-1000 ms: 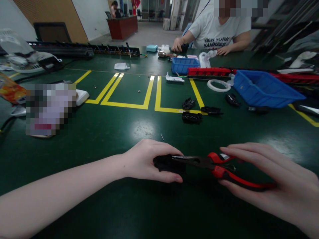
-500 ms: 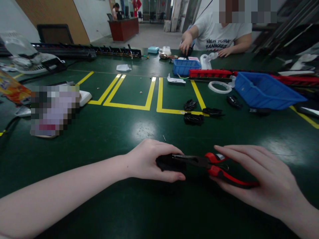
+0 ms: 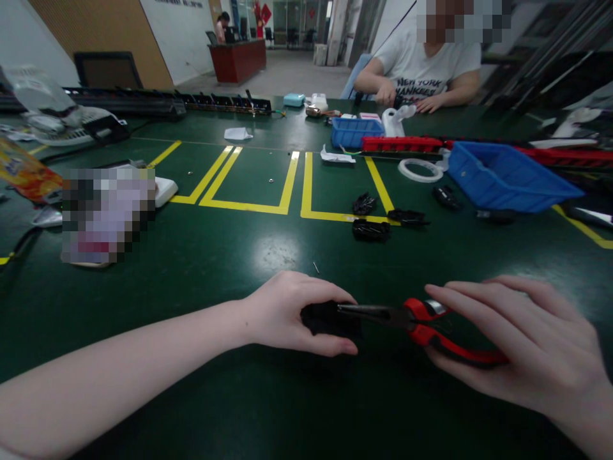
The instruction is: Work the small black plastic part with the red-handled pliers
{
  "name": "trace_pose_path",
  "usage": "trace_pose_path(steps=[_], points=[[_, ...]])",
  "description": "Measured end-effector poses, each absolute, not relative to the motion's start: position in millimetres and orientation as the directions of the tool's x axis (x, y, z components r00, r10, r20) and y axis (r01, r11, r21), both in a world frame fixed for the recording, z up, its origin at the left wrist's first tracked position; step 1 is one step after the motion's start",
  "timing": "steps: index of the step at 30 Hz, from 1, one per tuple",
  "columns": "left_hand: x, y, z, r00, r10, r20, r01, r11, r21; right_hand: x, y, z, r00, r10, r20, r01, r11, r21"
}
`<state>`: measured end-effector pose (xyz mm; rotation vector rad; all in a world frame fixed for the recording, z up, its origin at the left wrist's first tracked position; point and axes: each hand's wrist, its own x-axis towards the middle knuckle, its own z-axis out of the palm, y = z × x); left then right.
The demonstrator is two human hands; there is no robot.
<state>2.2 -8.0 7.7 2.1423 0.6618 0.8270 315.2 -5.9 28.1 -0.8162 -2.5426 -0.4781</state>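
My left hand (image 3: pixel 287 313) is wrapped round a black part (image 3: pixel 325 319) just above the green table, thumb below and fingers above. My right hand (image 3: pixel 531 338) holds red-handled pliers (image 3: pixel 431 329) by the handles, with their long jaws pointing left. The jaw tips lie against the upper right side of the black part; whether they grip anything there is too dark to tell. A thin metal pin (image 3: pixel 316 267) lies on the table beyond my left hand.
Several black parts (image 3: pixel 371 229) lie by the yellow tape. Behind them are a white tape ring (image 3: pixel 420 170), a large blue bin (image 3: pixel 512 179), a small blue bin (image 3: pixel 357 133) and red strips (image 3: pixel 402 144). A phone (image 3: pixel 108 217) lies left. Across the table sits a person (image 3: pixel 426 70).
My right hand and the pliers have shifted slightly right, the jaw tips moving toward the black part's right end. The person opposite has drawn one hand in toward the other.
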Motion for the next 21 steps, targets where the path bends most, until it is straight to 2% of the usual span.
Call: trace_pose_path(steps=[4, 8, 15, 21], points=[[0.9, -7.0, 7.2, 0.662, 0.669, 0.338, 0.193, -0.588, 0.786, 318.8, -0.7, 26.2, -0.768, 0.403, 0.498, 0.573, 0.78, 0.251], [0.5, -6.7, 7.3, 0.664, 0.673, 0.326, 0.192, -0.575, 0.795, 318.0, 1.1, 24.3, -0.77, 0.407, 0.491, 0.573, 0.78, 0.253], [1.0, -6.1, 9.1, 0.661, 0.692, 0.291, 0.183, -0.525, 0.831, 313.6, -4.0, 21.5, -0.701, 0.499, 0.51, 0.64, 0.756, 0.14], [1.0, -6.0, 8.3, 0.678, 0.676, 0.288, 0.183, -0.535, 0.825, 314.0, -5.4, 21.6, -0.683, 0.51, 0.522, 0.651, 0.75, 0.118]])
